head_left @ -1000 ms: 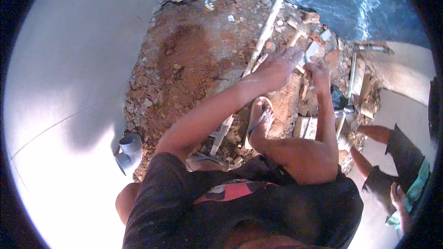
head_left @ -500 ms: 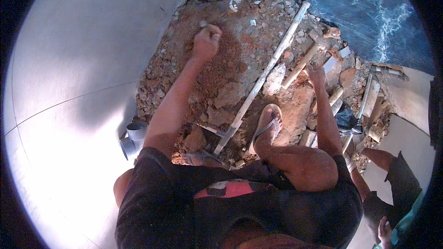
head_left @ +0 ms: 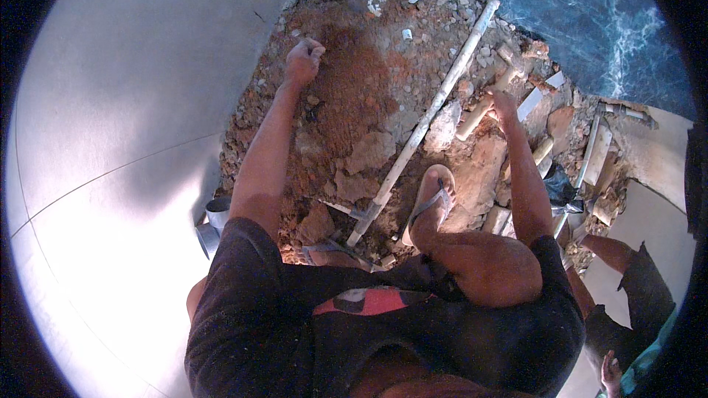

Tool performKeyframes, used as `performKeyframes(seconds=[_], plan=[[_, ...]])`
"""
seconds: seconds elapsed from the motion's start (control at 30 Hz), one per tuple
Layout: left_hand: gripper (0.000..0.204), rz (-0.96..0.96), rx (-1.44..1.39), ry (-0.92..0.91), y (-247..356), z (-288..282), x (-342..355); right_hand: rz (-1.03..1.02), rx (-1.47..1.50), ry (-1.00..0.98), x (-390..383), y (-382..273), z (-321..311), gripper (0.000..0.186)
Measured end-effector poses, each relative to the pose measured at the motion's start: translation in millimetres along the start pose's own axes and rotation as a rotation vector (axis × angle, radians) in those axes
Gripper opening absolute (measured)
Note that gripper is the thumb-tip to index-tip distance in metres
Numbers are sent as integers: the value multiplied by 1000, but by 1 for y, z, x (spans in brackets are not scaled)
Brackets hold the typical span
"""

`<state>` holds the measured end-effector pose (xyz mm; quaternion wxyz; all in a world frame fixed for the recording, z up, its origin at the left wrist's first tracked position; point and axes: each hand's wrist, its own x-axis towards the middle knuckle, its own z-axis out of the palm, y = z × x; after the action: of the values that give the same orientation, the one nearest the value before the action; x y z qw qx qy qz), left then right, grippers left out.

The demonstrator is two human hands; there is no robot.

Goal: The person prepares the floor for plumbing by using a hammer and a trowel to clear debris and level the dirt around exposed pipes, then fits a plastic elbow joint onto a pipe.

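I squat over a broken patch of floor filled with reddish earth and rubble (head_left: 354, 96). My left hand (head_left: 302, 63) reaches to the far left edge of the earth, its fingers curled tight against the dirt; nothing shows in them. My right hand (head_left: 505, 105) rests on a short wooden handle (head_left: 476, 116) among broken chunks on the right, with its fingers wrapped over it. A long white pipe (head_left: 428, 121) lies diagonally between the two hands. My foot in a sandal (head_left: 428, 206) stands by the pipe's near end.
A grey pipe end (head_left: 214, 215) sticks up at the pit's left rim. Pale smooth floor (head_left: 110, 147) lies to the left, dark marbled floor (head_left: 590, 15) at the top right. Another person's legs (head_left: 627, 295) are at the lower right, beside thin pipes and debris (head_left: 590, 162).
My left hand has swung from beside the right hand across to the far left of the earth. The right hand has stayed on the handle. The view has shifted slightly.
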<state>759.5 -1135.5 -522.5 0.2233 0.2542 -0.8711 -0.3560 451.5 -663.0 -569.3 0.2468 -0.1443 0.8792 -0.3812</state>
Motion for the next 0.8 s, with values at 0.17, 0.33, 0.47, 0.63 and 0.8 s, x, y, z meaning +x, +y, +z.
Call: performKeyframes(seconds=[0.17, 0.33, 0.47, 0.63, 0.8], plan=[[19, -69, 105, 2, -2, -22, -12, 416, 928, -40, -14, -90, 11, 10], [26, -74, 106, -31, -5, -20, -10, 335, 876, -36, -26, -86, -11, 9], [29, -111, 193, -83, -22, -16, -4, 428, 507, 44, -57, -106, -10, 9], [28, -93, 133, -165, 2, -19, -3, 86, 253, 194, -105, -149, -8, 13], [25, -32, 202, -289, 8, -26, -1, -209, 133, 71, -121, -242, 3, 21]])
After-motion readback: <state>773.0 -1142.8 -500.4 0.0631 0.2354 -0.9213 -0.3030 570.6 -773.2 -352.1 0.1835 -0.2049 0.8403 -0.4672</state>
